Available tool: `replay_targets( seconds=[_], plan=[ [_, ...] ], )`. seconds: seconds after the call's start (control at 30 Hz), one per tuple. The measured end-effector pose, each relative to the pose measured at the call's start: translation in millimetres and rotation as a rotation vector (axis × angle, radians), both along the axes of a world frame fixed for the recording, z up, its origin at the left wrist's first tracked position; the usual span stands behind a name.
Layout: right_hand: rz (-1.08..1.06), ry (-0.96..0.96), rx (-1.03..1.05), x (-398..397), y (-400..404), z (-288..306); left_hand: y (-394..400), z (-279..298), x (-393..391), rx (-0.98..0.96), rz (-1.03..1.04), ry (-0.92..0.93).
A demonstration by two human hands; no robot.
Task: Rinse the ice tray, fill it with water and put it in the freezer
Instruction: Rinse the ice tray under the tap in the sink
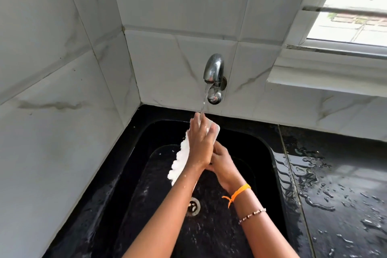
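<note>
Beneath the running chrome wall tap [214,73], the left hand [200,142] and right hand [222,158] gripped the tilted white plastic ice tray [181,160]; turning it would probably rinse every pocket.

Wet black counter [339,174], bright window [356,2].

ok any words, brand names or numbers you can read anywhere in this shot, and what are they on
None: no readable text anywhere in this view.
Ice tray, held in both hands under the running water: plain white, no marking visible.
Tap: bare chrome, no brand visible.
Wall tiles, sink and wet counter: no lettering.
Orange wrist thread and bead bracelet: no writing.
</note>
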State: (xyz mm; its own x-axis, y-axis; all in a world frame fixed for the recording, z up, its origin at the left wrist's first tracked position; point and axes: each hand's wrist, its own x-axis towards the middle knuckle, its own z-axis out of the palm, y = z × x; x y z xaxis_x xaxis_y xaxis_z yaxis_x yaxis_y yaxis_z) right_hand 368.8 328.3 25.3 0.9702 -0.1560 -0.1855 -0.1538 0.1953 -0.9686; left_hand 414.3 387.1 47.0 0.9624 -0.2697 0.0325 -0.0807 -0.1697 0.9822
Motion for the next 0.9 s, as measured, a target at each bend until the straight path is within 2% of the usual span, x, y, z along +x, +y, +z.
replay_targets(
  seconds=[0.1, 0.2, 0.3, 0.4, 0.5, 0.63, 0.77, 0.9],
  plan=[
    [-0.019, -0.04, 0.115, -14, 5, -5, -12, 1, 16, 0.23, -0.01, -0.124],
    [-0.072, -0.1, 0.201, -24, 3, -9, -14, -4, 21, 0.33, 0.02, -0.185],
    [-0.175, -0.179, 0.26, -26, -7, -7, -5, -17, 22, 0.317, 0.056, -0.145],
    [-0.271, -0.247, 0.327, -21, -18, 1, 10, -37, 16, 0.371, 0.109, -0.01],
    [-0.308, -0.232, 0.344, -13, -20, 3, 15, -46, 4, 0.414, 0.108, 0.051],
    [-0.285, -0.155, 0.354, -8, -2, -3, -7, -26, -9, 0.419, -0.025, -0.103],
    [-0.22, -0.092, 0.468, -17, 13, -9, -23, -12, -6, 0.522, -0.122, -0.186],
    [-0.146, -0.029, 0.379, -29, 13, -16, -19, -16, 10, 0.616, -0.103, -0.353]
  ],
)
